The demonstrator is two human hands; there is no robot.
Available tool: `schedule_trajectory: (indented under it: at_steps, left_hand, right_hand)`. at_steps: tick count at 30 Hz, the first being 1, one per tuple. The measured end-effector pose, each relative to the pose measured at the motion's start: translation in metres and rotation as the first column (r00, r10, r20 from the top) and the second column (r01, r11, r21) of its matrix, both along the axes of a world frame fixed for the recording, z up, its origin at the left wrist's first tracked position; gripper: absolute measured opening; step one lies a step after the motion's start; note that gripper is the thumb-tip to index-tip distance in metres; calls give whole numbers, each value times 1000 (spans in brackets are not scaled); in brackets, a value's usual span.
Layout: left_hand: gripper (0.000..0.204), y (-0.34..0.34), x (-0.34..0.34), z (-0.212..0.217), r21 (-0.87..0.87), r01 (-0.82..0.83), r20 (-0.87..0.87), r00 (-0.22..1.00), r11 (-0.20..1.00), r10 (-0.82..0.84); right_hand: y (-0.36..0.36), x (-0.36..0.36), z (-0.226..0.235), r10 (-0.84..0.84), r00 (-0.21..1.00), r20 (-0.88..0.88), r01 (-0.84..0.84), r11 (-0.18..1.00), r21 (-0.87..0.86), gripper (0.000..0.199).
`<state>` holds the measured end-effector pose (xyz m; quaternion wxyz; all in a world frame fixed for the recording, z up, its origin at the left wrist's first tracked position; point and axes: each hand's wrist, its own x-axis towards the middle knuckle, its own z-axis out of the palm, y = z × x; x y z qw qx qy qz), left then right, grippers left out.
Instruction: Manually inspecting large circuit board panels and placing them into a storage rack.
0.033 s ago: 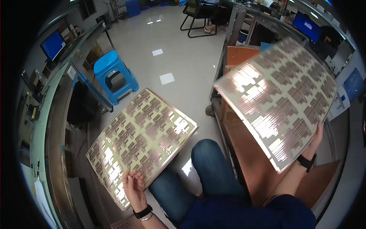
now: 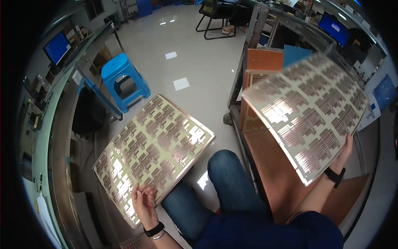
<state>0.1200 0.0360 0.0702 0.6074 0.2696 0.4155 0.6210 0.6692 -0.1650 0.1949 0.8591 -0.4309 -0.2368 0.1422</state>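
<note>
My left hand [image 2: 144,203] grips the near edge of a thin yellow-green panel [image 2: 153,149] printed with rows of copper circuit patterns. It tilts out over the floor to the left of my knees [image 2: 228,178]. My right hand [image 2: 345,155], with a black band on its wrist, holds a second patterned panel [image 2: 306,112] by its right edge. This one is paler and pinkish, bows upward and hangs above the brown bench top [image 2: 273,166]. The two panels are apart.
A blue plastic stool [image 2: 124,85] stands on the glossy floor beyond the left panel. A long workbench [image 2: 58,137] with a monitor [image 2: 57,47] runs along the left. A black office chair [image 2: 215,16] and another monitor [image 2: 333,21] are at the back.
</note>
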Motion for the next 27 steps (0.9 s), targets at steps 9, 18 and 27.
schedule_trajectory:
  at_steps: [9,18,27]
  left_hand:
    - [27,0,-15,-23,-74,-21,26,999,997,23]
    - [26,0,-25,-36,-41,-48,126,991,998,53]
    - [26,-2,-23,-35,-12,-59,137,989,998,60]
  right_hand:
    - [-6,42,-96,-492,869,55,455,751,-479,29]
    - [144,30,-103,-39,999,-32,17,853,-522,76]
    - [128,-114,-200,623,779,-70,-354,345,-869,33]
